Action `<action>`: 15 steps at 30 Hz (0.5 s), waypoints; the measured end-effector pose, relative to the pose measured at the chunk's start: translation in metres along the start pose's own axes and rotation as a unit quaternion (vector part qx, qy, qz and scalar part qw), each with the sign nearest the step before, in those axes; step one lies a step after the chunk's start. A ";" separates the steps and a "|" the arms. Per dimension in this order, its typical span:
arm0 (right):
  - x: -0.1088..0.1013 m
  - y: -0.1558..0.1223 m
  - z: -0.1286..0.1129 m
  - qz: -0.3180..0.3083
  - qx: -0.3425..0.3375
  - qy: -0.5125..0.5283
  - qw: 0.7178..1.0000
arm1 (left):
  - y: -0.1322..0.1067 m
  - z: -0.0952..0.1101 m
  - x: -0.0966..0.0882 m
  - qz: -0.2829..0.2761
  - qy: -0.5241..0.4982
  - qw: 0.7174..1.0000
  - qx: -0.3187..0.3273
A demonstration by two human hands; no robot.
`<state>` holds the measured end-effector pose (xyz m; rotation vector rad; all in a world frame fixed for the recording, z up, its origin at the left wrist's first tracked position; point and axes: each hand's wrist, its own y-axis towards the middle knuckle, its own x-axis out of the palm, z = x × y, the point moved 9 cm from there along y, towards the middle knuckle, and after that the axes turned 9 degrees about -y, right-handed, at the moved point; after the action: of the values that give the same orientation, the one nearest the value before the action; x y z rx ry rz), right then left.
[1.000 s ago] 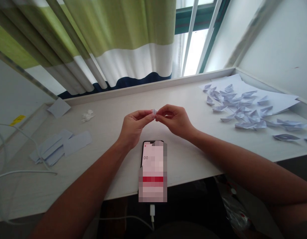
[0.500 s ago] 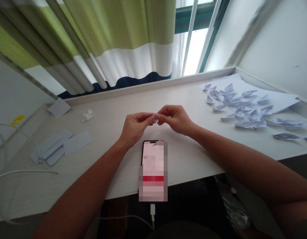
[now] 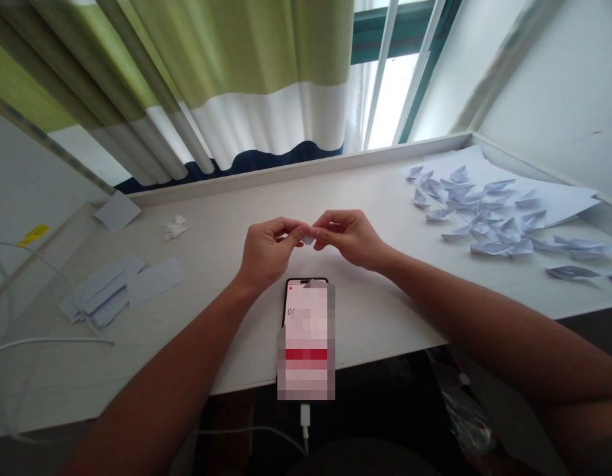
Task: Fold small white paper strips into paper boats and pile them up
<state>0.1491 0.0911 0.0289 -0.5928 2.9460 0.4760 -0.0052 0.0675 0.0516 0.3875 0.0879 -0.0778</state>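
Observation:
Above the middle of the desk, a small folded piece of white paper [image 3: 308, 240] is pinched between the fingertips of both hands. My left hand [image 3: 269, 246] grips it from the left, thumb and fingers pressed together. From the other side, my right hand [image 3: 353, 237] holds it with thumb and forefinger. Most of the paper is hidden behind the fingers, so its folded shape is hard to make out. Just below the hands lies a phone [image 3: 306, 317] with its screen lit and partly blurred out.
Several folded paper boats [image 3: 501, 248] lie at the right, some on larger white sheets [image 3: 558, 188]. Cut paper pieces [image 3: 154, 281], a crumpled tissue [image 3: 175, 228] and a white cable [image 3: 48, 342] are on the left. A raised rim [image 3: 286, 173] borders the desk's back.
The fingers have shifted slightly around the folded paper, and a little more of it shows below the fingertips. The view has moved slightly; the other things stay in place.

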 end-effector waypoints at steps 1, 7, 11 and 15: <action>0.001 0.000 0.000 0.000 0.005 0.013 1.000 | -0.001 0.000 0.000 0.009 0.000 1.000 0.001; 0.002 0.000 0.001 0.028 0.023 0.087 0.996 | -0.003 -0.003 -0.002 0.066 -0.049 0.997 0.016; -0.004 0.003 0.003 0.061 0.014 0.111 0.992 | -0.003 -0.006 -0.004 0.089 -0.100 0.991 0.008; -0.008 0.004 0.008 0.075 0.016 0.135 0.988 | -0.002 -0.003 -0.002 0.068 -0.086 0.994 0.014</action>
<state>0.1553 0.0997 0.0240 -0.4661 3.2661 0.3893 -0.0077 0.0666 0.0480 0.4120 -0.1105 0.0223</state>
